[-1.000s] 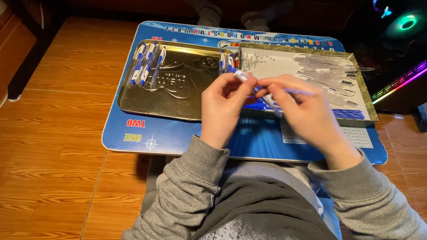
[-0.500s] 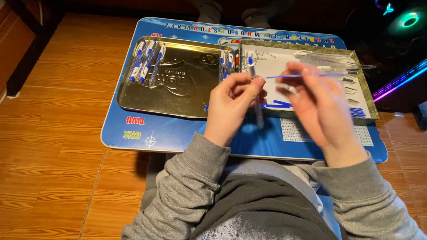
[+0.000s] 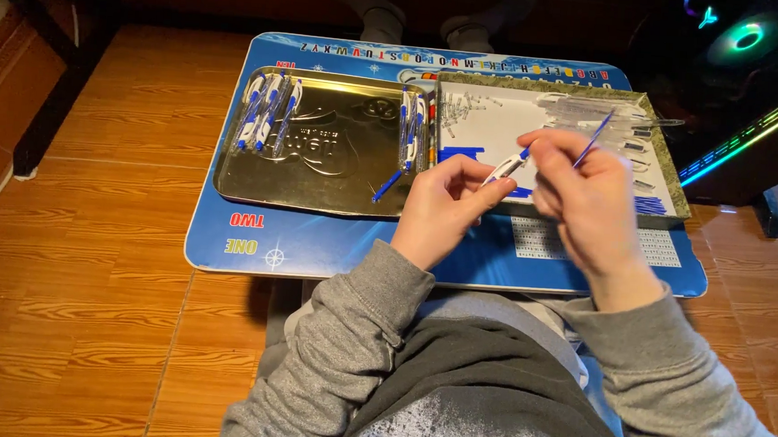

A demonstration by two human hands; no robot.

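Both hands meet above the blue lap table (image 3: 333, 251): left hand (image 3: 444, 208) pinches a white-and-blue pen barrel (image 3: 505, 168) angled toward the right hand (image 3: 589, 190), whose fingertips hold a thin blue refill (image 3: 594, 137) lined up with it.

Warm orange-brown wood plank floor (image 3: 86, 317), small blue printed plastic worktop (image 3: 333, 242), and a dark computer case with rainbow glowing fan (image 3: 746, 38) top right.

your pen barrel (image 3: 506, 169): white and blue | refill (image 3: 592, 138): blue | metal tray (image 3: 321, 151): gold | lap table (image 3: 316, 241): blue, red lettering | your sleeves (image 3: 346, 333): grey | floor (image 3: 71, 271): orange-brown wood grain
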